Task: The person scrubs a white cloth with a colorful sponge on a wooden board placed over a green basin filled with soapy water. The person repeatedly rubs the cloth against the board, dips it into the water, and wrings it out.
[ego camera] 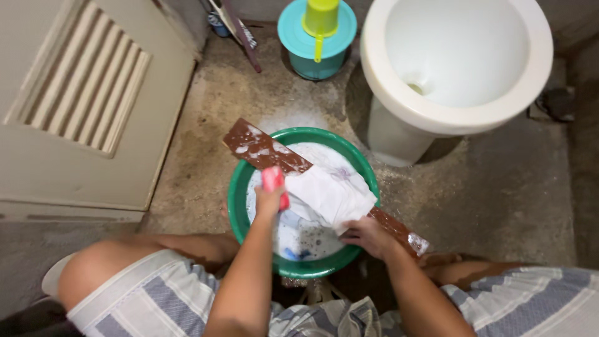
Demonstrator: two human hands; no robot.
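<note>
A white cloth (327,193) is spread over a wet brown plank (268,151) laid across a green basin (238,200) of suds. It is pinned by the right hand (368,236), fingers curled, while what seems a red brush (273,181) is gripped by the left hand (269,203). A smooth white toilet (399,112) crowds the basin's far rim; rough concrete floor (206,143) lies open leftward.

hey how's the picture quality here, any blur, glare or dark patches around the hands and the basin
Head view: mostly sharp, lit from above; the left hand gripping the red brush is slightly motion-blurred; the right hand on the white cloth is crisp. Head view: wet sheen on the brown wooden board across the round green plastic basin; deep shadow under the white ceramic toilet bowl and between the knees.
</note>
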